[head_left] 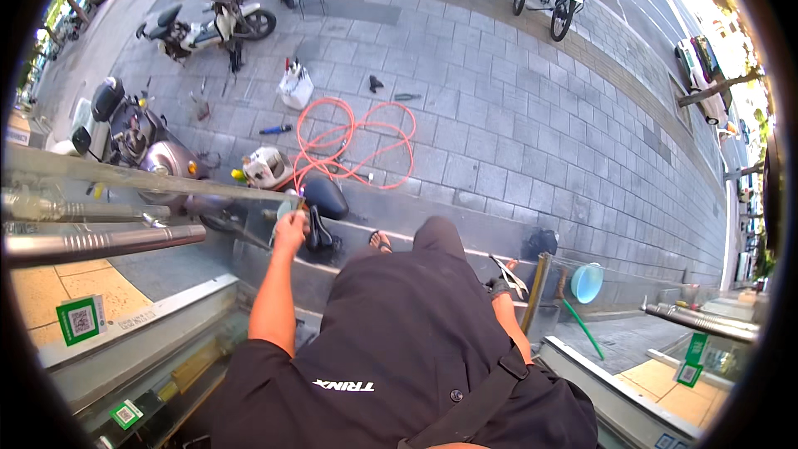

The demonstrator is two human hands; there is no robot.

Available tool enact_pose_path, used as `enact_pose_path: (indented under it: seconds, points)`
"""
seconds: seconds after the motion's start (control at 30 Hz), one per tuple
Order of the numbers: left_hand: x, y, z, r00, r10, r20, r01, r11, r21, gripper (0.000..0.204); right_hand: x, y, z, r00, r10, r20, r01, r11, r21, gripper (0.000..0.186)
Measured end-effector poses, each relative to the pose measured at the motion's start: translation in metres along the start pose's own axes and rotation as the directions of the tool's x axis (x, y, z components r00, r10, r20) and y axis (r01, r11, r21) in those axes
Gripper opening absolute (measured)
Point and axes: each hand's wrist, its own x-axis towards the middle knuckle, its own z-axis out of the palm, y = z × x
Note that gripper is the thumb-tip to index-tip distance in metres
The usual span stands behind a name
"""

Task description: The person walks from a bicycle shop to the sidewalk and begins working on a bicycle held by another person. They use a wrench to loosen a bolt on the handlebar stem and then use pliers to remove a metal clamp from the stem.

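Dimly shown, the right hand (499,287) has fingers I cannot read; the left hand (290,229) grips a clear, flat glass door (191,185) by its edge, open grey block paving (490,125) beyond its fingers.

Clearest print here is one short word in white capitals (343,386) across the black shirt (399,308). Left of the shirt, the glass door (187,300) has a green-edged QR sticker (81,322), plus a smaller green QR sticker (126,414) lower down. Right of the shirt there's another QR sticker (687,372) under a green label (697,347), and a blue-and-white sticker (665,441) lower still. Sticker small print's too tiny to read, sorry.
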Motion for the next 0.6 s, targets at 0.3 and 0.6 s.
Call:
enact_pose_path:
  seconds: [0.3, 0.6]
  points:
    - [0.098, -0.030, 0.031, 0.942, -0.335, -0.014, 0.335, 0.938, 0.084, 0.034, 0.141, -0.124, -0.059, 0.564, 0.588, 0.580, -0.551, -0.255, 0.795, 0.032]
    - [0.202, -0.011, 0.085, 0.937, -0.346, 0.046, 0.289, 0.843, 0.454, 0.039, 0.356, -0.189, -0.124, 0.715, 0.440, 0.543, -0.410, -0.366, 0.836, 0.017]
